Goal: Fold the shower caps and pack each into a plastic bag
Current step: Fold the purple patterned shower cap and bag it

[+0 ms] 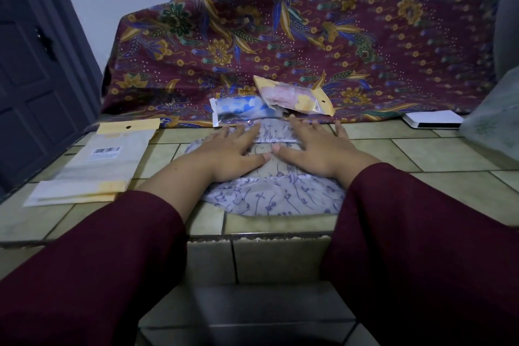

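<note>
Head view, shower cap (269,196) seemingly flat under fingers (241,132)

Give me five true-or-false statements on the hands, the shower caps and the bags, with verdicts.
1. Both hands press flat on the purple-patterned shower cap. True: left hand, right hand.
2. Two packed bags lie behind the cap. True: the blue packed bag and the pink packed bag.
3. The empty bags lie to the right of the cap. False: they lie to its left.
4. The right hand holds a bag. False: it lies open on the cap.
5. The cap lies on a wooden table. False: on the tiled ledge.
</note>
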